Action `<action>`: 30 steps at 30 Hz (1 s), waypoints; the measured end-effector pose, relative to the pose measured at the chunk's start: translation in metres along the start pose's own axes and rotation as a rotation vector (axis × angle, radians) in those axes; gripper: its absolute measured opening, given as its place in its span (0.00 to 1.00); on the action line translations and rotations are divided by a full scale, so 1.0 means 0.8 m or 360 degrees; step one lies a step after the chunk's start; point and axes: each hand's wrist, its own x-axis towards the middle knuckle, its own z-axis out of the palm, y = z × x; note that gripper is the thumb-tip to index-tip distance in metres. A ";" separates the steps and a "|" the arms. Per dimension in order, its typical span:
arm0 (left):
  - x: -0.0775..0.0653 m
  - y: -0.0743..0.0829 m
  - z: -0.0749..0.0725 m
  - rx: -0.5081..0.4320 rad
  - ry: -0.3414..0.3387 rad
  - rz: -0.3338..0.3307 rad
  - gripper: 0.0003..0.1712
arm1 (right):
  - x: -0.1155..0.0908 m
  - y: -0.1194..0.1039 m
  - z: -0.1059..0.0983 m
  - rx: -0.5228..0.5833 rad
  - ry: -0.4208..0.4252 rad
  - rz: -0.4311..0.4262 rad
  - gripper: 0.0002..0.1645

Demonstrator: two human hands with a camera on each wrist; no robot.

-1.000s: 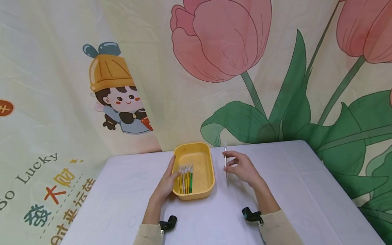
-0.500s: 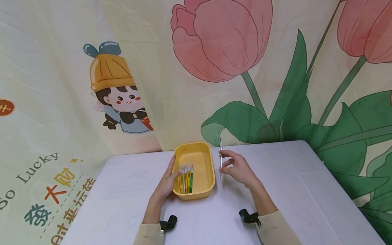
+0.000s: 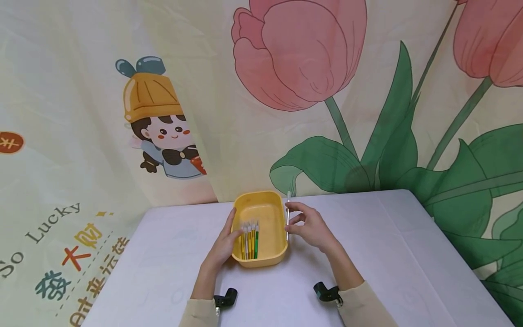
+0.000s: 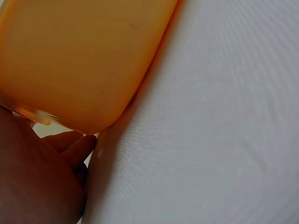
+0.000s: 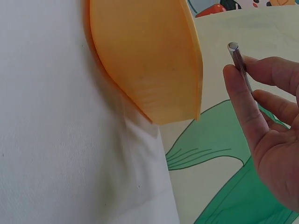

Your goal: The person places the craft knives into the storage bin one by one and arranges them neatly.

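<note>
A yellow plastic tray [image 3: 273,245] sits on the table, with several slim pen-like tools [image 3: 249,245] lying side by side in its left half, in gold, silver and green. My left hand [image 3: 222,243] grips the tray's left side, its thumb over the rim and its fingers along the outer wall. Between thumb and fingertips, my right hand [image 3: 310,226] pinches a slim silver pen-like tool [image 5: 236,57], held upright at the tray's right rim. Its lower end shows as a round metal butt in the right wrist view, with fine ridges further up the shaft.
A white cloth covers the table [image 3: 367,254]. Behind it hangs a printed backdrop [image 3: 220,91] with tulips and a cartoon figure, close to the table's back edge. Black wrist cameras [image 3: 327,292] sit at both cuffs.
My right hand has moved left with the silver pen-like tool, from beside the tray to its right rim. The left hand has stayed on the tray.
</note>
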 end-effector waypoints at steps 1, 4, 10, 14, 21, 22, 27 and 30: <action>0.000 0.001 0.000 -0.0001 0.0001 0.0002 0.42 | 0.000 -0.001 0.001 -0.0001 -0.0003 0.0003 0.40; 0.000 0.002 0.001 -0.0005 -0.0001 0.0022 0.42 | 0.001 -0.002 0.005 0.0002 -0.0015 0.0012 0.41; -0.003 0.004 0.001 -0.0009 -0.0001 0.0043 0.41 | 0.005 -0.002 0.012 0.0008 -0.0061 0.0042 0.41; -0.003 0.005 0.000 -0.0007 -0.0011 0.0028 0.42 | 0.010 -0.004 0.017 -0.0005 -0.0113 0.0034 0.41; -0.003 0.004 -0.002 -0.0021 -0.0019 0.0007 0.42 | 0.016 -0.008 0.029 -0.0114 -0.0185 0.0020 0.41; -0.004 0.005 -0.003 -0.0020 -0.0020 0.0010 0.42 | 0.017 -0.009 0.030 -0.0126 -0.0199 0.0019 0.41; -0.004 0.005 -0.003 -0.0014 -0.0019 0.0054 0.41 | 0.021 -0.013 0.038 -0.0165 -0.0285 0.0026 0.39; -0.003 0.003 -0.002 -0.0012 -0.0022 0.0064 0.41 | 0.022 -0.012 0.043 -0.0172 -0.0323 0.0021 0.39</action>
